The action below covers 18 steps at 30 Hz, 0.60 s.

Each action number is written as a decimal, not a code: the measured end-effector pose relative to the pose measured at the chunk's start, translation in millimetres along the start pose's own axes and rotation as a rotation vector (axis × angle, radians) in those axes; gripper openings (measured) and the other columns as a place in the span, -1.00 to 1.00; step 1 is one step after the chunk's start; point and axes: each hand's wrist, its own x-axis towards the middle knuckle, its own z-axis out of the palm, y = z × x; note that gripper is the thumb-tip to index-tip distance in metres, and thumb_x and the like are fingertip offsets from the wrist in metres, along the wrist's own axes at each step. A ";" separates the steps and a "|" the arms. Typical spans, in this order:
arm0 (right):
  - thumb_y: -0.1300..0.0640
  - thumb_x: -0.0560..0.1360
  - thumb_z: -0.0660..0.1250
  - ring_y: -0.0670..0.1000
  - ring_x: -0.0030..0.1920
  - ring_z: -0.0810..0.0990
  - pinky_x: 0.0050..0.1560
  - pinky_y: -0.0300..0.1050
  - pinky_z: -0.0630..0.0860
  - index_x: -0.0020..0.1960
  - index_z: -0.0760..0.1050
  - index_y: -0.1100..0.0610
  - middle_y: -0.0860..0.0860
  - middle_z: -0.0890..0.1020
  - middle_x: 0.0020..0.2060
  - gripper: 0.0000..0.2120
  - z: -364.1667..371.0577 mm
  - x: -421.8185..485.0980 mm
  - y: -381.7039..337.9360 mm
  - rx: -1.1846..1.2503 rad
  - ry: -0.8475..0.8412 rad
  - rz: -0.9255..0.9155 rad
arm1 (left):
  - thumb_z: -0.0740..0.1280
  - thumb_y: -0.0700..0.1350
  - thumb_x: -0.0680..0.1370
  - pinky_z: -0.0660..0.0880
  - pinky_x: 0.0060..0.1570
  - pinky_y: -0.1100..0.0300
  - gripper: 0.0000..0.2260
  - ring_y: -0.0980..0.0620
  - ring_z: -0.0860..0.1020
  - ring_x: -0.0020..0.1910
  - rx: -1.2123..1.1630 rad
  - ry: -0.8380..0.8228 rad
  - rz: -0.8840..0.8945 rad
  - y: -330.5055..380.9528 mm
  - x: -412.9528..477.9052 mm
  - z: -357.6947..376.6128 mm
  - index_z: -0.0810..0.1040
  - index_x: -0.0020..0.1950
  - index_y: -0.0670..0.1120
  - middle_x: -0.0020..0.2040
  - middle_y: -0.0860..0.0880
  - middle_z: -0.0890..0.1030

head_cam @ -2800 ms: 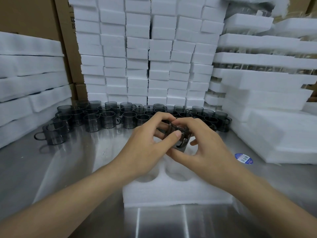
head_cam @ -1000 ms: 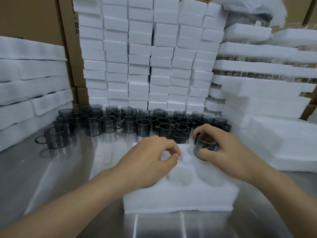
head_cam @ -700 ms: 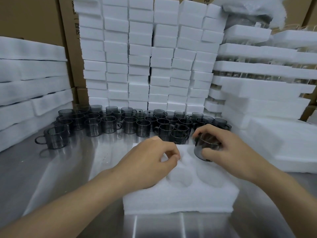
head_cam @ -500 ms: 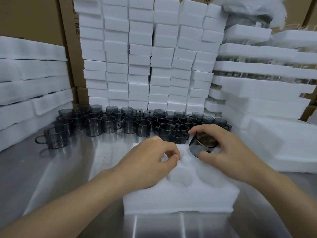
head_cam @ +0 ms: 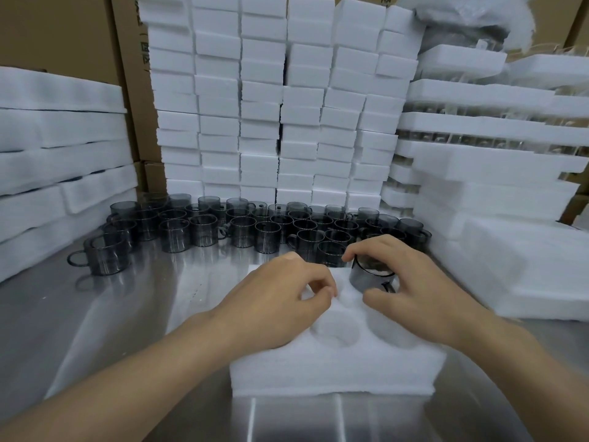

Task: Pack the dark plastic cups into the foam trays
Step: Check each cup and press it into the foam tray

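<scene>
A person's right hand [head_cam: 414,291] grips a dark plastic cup [head_cam: 371,275] from above, thumb on its near side and fingers curled round its far rim. The cup stands at the far right corner of a white foam tray [head_cam: 334,371], its mouth up and its small handle pointing towards the wrist. Whether its base sits in a well is hidden by the hand.

The left hand [head_cam: 280,301] rests on the tray just to the left of the cup without touching it. Its fingers are curled inward with the tips against the foam, and nothing shows in its grasp.

Printed marks [head_cam: 145,51] on a cardboard box [head_cam: 63,33] behind are too small to read.

The tray lies on a shiny steel counter [head_cam: 111,314]. Two round wells [head_cam: 334,330] on its near side show bare foam. Beyond the tray a crowd of matching dark cups [head_cam: 255,231] stands upright, packed close together, and one more cup [head_cam: 102,256] stands apart at the left. Tall stacks of white foam blocks [head_cam: 271,106] rise behind them. Foam slabs [head_cam: 57,138] are piled at the left, and layered foam trays [head_cam: 478,122] at the right hold clear items between layers.
</scene>
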 end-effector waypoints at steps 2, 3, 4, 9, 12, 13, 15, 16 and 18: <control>0.32 0.50 0.44 -0.13 0.22 0.54 0.29 -0.16 0.45 0.21 0.60 -0.14 -0.19 0.56 0.15 -0.58 0.0 0.9 2.4 -0.008 0.047 -0.027 | 0.23 0.21 0.66 0.54 0.18 0.03 -0.84 0.23 0.52 0.11 0.003 -0.003 -0.001 -0.5 0.3 0.4 0.61 0.10 0.32 0.03 0.17 0.59; 0.31 0.52 0.46 -0.11 0.21 0.55 0.26 -0.17 0.46 0.18 0.60 -0.13 -0.19 0.57 0.14 -0.61 0.0 1.2 2.9 -0.007 0.065 -0.033 | 0.23 0.20 0.66 0.54 0.17 0.03 -0.84 0.24 0.52 0.11 0.006 0.000 0.002 -0.8 0.5 0.8 0.61 0.10 0.31 0.03 0.17 0.59; 0.30 0.53 0.47 -0.11 0.20 0.56 0.24 -0.19 0.46 0.16 0.60 -0.13 -0.19 0.57 0.13 -0.63 0.0 1.3 3.2 -0.001 0.074 -0.034 | 0.24 0.19 0.66 0.54 0.17 0.03 -0.84 0.25 0.50 0.12 0.008 0.004 0.004 -1.1 0.6 1.1 0.61 0.10 0.30 0.01 0.16 0.60; 0.40 0.53 0.41 -0.14 0.24 0.53 0.19 -0.36 0.39 0.15 0.60 -0.15 -0.23 0.56 0.19 -0.55 3.7 1.0 5.8 -0.017 0.101 -0.026 | 0.23 0.19 0.66 0.55 0.16 0.04 -0.84 0.26 0.49 0.13 0.002 0.006 0.003 -1.6 0.8 1.8 0.61 0.10 0.30 0.00 0.16 0.59; 0.40 0.54 0.43 -0.12 0.26 0.56 0.29 -0.17 0.46 0.15 0.63 -0.14 -0.20 0.60 0.17 -0.56 4.8 1.1 3.7 0.051 0.062 0.011 | 0.23 0.20 0.65 0.54 0.17 0.04 -0.84 0.25 0.50 0.13 -0.005 0.005 0.000 -1.5 -0.5 1.4 0.60 0.11 0.32 0.02 0.16 0.58; 0.40 0.54 0.43 -0.12 0.25 0.57 0.29 -0.14 0.47 0.16 0.63 -0.13 -0.19 0.61 0.17 -0.56 4.6 0.8 3.7 0.051 0.031 0.018 | 0.23 0.20 0.65 0.54 0.18 0.04 -0.84 0.25 0.51 0.13 -0.007 0.003 -0.002 -1.0 -0.5 1.3 0.60 0.10 0.33 0.02 0.17 0.57; 0.41 0.54 0.42 -0.11 0.24 0.58 0.28 -0.13 0.47 0.17 0.64 -0.12 -0.16 0.63 0.17 -0.55 2.0 0.4 4.2 0.059 -0.003 0.028 | 0.22 0.20 0.65 0.55 0.17 0.03 -0.84 0.25 0.51 0.13 -0.006 0.001 -0.005 0.1 -0.3 1.1 0.60 0.10 0.33 0.03 0.17 0.57; 0.40 0.55 0.42 -0.11 0.24 0.58 0.27 -0.13 0.48 0.18 0.64 -0.12 -0.15 0.63 0.17 -0.56 0.6 0.3 3.9 0.070 -0.004 0.035 | 0.22 0.20 0.66 0.55 0.17 0.03 -0.84 0.25 0.51 0.13 -0.003 0.000 -0.006 0.5 -0.2 1.0 0.60 0.10 0.33 0.03 0.17 0.58; 0.34 0.57 0.41 -0.12 0.25 0.57 0.28 -0.13 0.48 0.19 0.63 -0.14 -0.15 0.63 0.18 -0.60 -0.4 -0.2 2.1 0.100 -0.021 0.061 | 0.22 0.19 0.66 0.55 0.17 0.01 -0.84 0.23 0.51 0.13 0.000 -0.002 -0.007 1.0 -0.6 0.9 0.60 0.10 0.32 0.02 0.18 0.58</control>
